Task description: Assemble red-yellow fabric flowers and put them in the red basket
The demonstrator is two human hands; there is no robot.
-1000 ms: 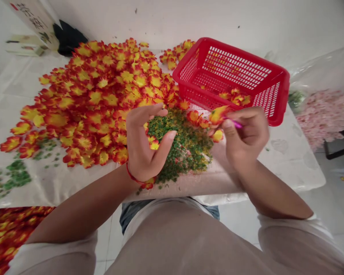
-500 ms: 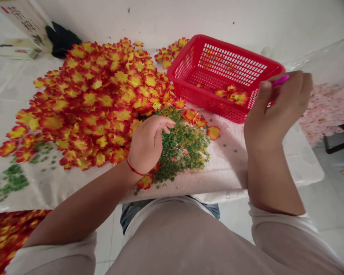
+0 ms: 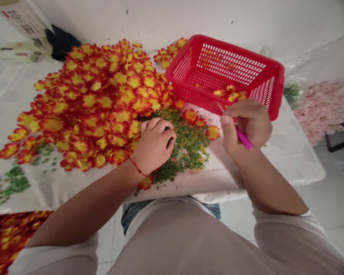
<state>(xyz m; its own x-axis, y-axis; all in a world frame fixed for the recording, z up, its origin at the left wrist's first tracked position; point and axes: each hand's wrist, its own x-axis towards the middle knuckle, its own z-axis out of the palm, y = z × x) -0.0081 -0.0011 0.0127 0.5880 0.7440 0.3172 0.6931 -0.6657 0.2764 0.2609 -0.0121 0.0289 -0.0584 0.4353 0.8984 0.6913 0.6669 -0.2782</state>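
Observation:
My left hand point(image 3: 154, 145) lies curled at the edge of a heap of small green sprigs point(image 3: 187, 152), between them and a large pile of red-and-yellow fabric flowers point(image 3: 83, 110). Its closed fingers hide whatever is beneath them. A thin red string circles that wrist. My right hand point(image 3: 246, 128) grips a pink-handled pick point(image 3: 243, 137), whose thin metal tip points toward a red plastic basket point(image 3: 212, 38). A few flowers point(image 3: 229, 93) lie inside the basket, and several loose ones point(image 3: 193, 117) sit beside the sprigs.
A white plastic sheet point(image 3: 289, 160) covers the table. Pink blossoms point(image 3: 323, 110) heap up beyond its right edge. Green scraps point(image 3: 14, 181) lie at the left, with more red flowers point(image 3: 8, 233) below the table edge. A printed carton point(image 3: 23, 26) and black bag point(image 3: 61, 42) stand behind.
My right hand has come down and left from over the basket's corner, with the pick now showing more fully. The fingers of my left hand have curled further over the edge of the sprigs.

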